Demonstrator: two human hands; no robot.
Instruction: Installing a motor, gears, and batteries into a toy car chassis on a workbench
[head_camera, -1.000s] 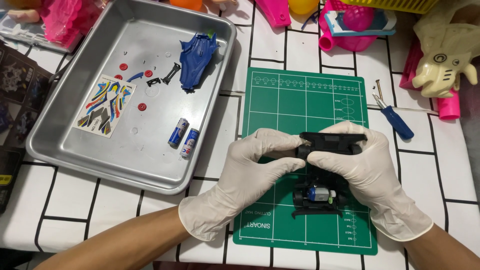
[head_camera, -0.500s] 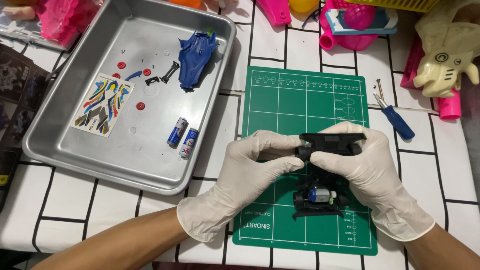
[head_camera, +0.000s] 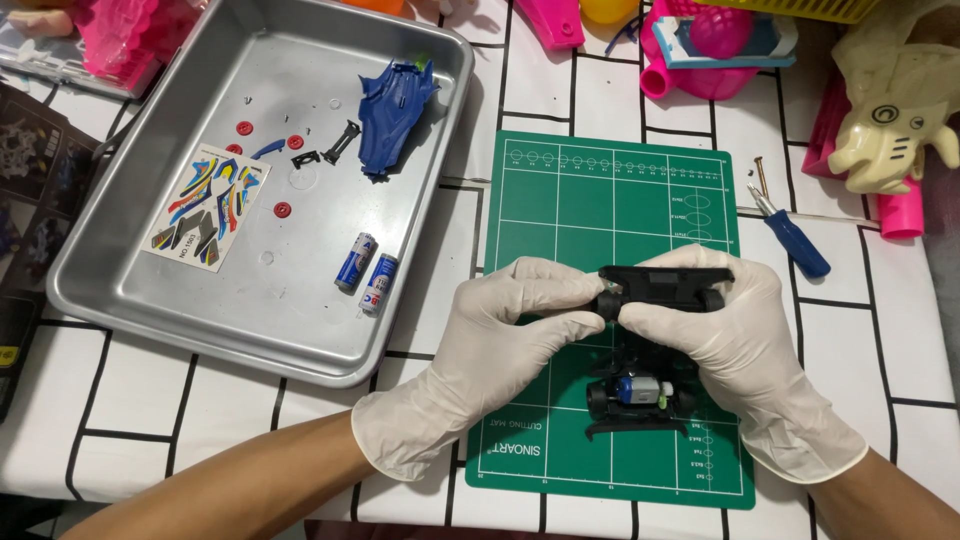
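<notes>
I see a bright, even picture lit from overhead. Shadows are soft and short: a faint one lies under my gloved hands on the green cutting mat (head_camera: 610, 210). The metal tray (head_camera: 120, 250) shows a mild sheen on its floor and rim, without harsh glare. Focus is sharp across the middle. The toys along the top edge look slightly softer, and the tile lines bow a little toward the corners.
</notes>
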